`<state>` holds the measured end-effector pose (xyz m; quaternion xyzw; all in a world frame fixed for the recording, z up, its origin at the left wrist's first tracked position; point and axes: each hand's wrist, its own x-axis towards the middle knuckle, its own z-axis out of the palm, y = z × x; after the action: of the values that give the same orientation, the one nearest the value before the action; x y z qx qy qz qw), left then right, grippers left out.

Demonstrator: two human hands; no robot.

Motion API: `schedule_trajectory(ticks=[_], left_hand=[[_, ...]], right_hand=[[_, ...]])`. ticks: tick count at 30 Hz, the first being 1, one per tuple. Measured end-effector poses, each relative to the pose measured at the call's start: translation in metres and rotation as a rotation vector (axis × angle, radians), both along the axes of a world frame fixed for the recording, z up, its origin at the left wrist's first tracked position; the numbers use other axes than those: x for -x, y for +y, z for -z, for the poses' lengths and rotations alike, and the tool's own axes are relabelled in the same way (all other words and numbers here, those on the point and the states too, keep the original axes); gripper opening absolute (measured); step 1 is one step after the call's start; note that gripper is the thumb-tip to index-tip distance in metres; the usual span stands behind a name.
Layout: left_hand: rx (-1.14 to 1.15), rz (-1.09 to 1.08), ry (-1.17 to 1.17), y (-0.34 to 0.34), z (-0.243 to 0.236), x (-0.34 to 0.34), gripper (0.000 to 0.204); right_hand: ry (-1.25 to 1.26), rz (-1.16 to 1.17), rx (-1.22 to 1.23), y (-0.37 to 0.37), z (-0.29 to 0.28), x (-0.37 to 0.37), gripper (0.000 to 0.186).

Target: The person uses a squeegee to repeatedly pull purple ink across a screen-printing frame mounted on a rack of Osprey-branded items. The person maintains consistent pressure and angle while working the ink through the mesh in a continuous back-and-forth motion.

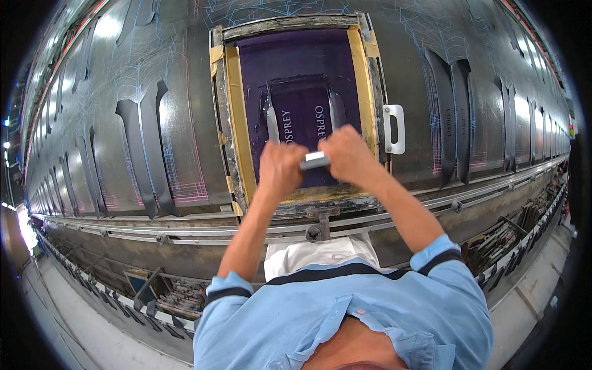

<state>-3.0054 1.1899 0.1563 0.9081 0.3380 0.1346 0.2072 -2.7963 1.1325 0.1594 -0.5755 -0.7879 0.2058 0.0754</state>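
Observation:
Both of my hands grip a squeegee point(315, 161) with a pale handle over the lower half of a screen-printing screen. My left hand point(281, 168) has its fingers closed round the squeegee's left end, and my right hand point(347, 157) round its right end. The screen's purple mesh point(295, 58) sits in a worn metal frame point(287, 23) edged with yellow tape. It bears pale lettering and two long, smeared strip shapes; its lower middle is partly hidden by my hands. A white side handle point(394, 128) is on the frame's right.
The long printing table point(191, 74) carries dark cut pieces point(148, 148) left and right point(445, 117) of the screen, over coloured guide lines. A metal rail point(487, 191) runs along the near edge. Racks of tools point(512, 240) hang below it, and white cloth point(317, 250) lies before me.

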Motion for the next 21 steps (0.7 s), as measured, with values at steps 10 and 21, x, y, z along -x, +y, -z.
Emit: schedule_trajectory(ticks=[10,21], left_hand=[[-0.037,0.036,0.113,0.133,-0.012,-0.040,0.016],[0.043,0.002,0.071,0.107,0.000,-0.029,0.011]], right_hand=[[-0.051,0.042,0.066,0.133,-0.008,-0.038,0.017],[-0.008,0.086,0.094,0.110,-0.001,-0.023,0.016]])
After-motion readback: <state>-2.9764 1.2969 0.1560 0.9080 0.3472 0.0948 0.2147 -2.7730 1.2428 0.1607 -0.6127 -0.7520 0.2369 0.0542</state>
